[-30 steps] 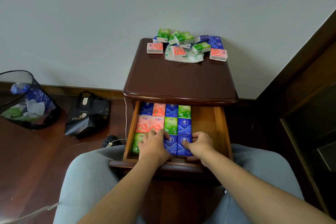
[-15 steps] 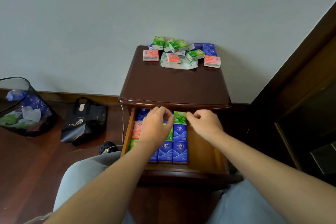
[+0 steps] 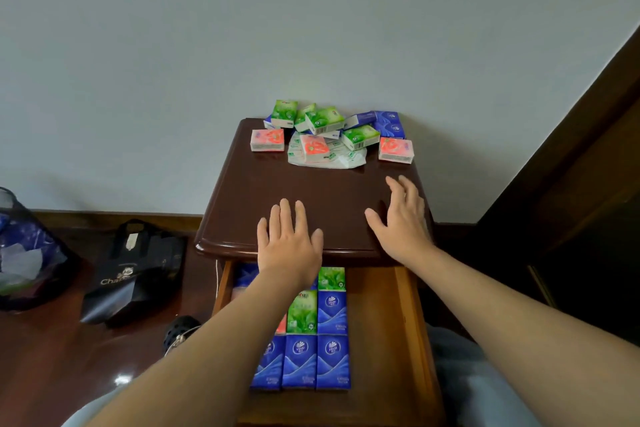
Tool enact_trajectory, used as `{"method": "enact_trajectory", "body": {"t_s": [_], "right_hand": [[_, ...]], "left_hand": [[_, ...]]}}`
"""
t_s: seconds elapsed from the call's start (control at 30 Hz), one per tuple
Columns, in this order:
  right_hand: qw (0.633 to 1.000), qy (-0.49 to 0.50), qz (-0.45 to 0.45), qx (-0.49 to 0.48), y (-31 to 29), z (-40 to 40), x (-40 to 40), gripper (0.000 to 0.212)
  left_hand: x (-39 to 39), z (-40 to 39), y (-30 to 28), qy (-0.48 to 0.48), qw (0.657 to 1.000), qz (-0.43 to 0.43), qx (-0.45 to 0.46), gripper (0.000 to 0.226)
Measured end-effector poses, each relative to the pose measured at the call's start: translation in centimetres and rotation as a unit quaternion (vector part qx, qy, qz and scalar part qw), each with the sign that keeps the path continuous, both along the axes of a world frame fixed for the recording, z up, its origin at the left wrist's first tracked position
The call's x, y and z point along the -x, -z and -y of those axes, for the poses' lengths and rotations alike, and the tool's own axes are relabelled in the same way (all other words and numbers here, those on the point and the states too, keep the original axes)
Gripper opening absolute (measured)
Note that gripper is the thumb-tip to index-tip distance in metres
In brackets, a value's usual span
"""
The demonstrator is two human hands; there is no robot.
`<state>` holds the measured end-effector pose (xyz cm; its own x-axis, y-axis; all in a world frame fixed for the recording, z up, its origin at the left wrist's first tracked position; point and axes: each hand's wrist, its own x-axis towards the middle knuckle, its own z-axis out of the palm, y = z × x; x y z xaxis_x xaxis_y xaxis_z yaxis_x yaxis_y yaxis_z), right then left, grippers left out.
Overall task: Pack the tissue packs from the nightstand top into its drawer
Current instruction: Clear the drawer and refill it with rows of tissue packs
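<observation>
Both hands hover with fingers spread and nothing in them over the front half of the dark brown wooden nightstand tabletop (image 3: 277,184): the left hand (image 3: 289,239) above the front edge, the right hand (image 3: 403,218) a little farther in and toward the right side. The loose heap of small rectangular tissue packs (image 3: 329,132) lies straight ahead of the fingertips, at the back edge against the wall, well apart from both hands; the heap runs crosswise, left to right, so each hand has packs ahead of it. The right hand is the nearer, with the pink pack at the right end (image 3: 396,149) closest to its fingertips. On top I count three pink packs, about four green ones and some blue ones, two or three as far as the pile lets me tell, lying partly on a crumpled pale plastic wrapper (image 3: 346,159). Below the wrists, the open light wooden drawer (image 3: 405,322) already holds neat rows of packs; seven show fully or in part beside the left forearm, others are hidden beneath it. The right part of the drawer is bare wood.
</observation>
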<state>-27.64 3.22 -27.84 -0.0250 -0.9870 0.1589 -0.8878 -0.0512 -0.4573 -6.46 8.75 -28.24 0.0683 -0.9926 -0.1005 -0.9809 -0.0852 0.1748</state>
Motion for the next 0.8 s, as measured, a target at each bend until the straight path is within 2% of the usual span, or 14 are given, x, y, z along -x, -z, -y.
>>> {"method": "enact_trajectory", "body": {"t_s": [0.1,0.17,0.27,0.43,0.7,0.8], "right_hand": [[1.000,0.014,-0.004,0.011,0.3,3.7,0.1,0.093],[0.998,0.030,-0.015,0.046,0.6,5.8,0.1,0.094],[0.995,0.065,-0.034,0.071,1.0,8.4,-0.2,0.091],[0.990,0.128,-0.051,0.036,0.8,11.2,-0.7,0.071],[0.974,0.205,-0.042,0.082,0.4,6.8,-1.4,0.048],[0.983,0.115,-0.053,0.130,0.7,3.7,-1.7,0.053]], "left_hand": [[0.5,2.4,0.4,-0.001,1.000,-0.013,-0.027,0.075],[0.5,3.6,0.7,0.009,1.000,-0.006,-0.022,0.076],[0.4,4.4,1.3,0.018,1.000,0.005,0.008,0.078],[0.4,4.2,1.7,0.019,0.999,0.017,0.030,0.079],[0.3,4.3,1.1,0.020,1.000,-0.004,0.010,0.079],[0.0,4.7,0.9,0.008,0.999,-0.029,0.011,0.082]]}}
